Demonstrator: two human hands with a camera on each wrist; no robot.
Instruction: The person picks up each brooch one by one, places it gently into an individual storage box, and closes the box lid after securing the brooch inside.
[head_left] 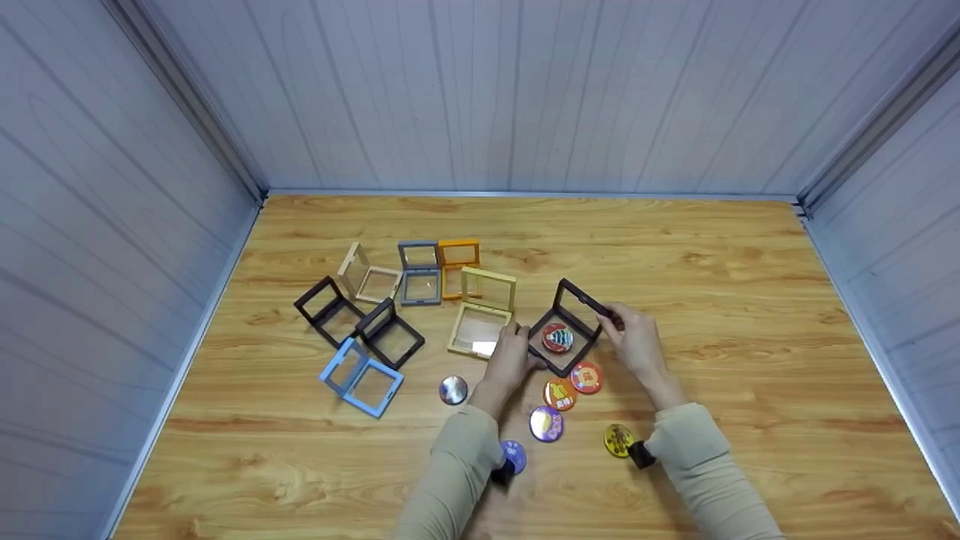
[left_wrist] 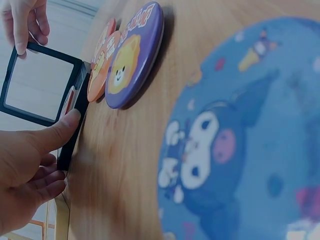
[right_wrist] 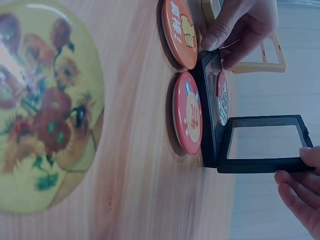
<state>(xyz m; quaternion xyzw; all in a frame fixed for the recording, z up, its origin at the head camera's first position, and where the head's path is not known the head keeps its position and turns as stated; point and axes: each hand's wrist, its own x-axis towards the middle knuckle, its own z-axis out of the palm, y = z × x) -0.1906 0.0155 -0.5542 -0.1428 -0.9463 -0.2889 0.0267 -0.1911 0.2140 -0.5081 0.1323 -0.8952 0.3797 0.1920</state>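
Note:
A black hinged display frame stands unfolded on the wooden table, its clear-windowed lid raised. My left hand pinches the near left edge of the base, the thumb on the rim. With thumb and fingers, my right hand grips the outer edge of the raised lid. A round red badge with a dark striped picture lies on the base's clear film. Close by the frame's near corner are a red badge and an orange badge.
A yellow frame stands unfolded beside my left hand. Farther left are several more opened frames, including a blue one. Nearer lie a purple badge, a silvery badge, a blue badge and a yellow flower badge.

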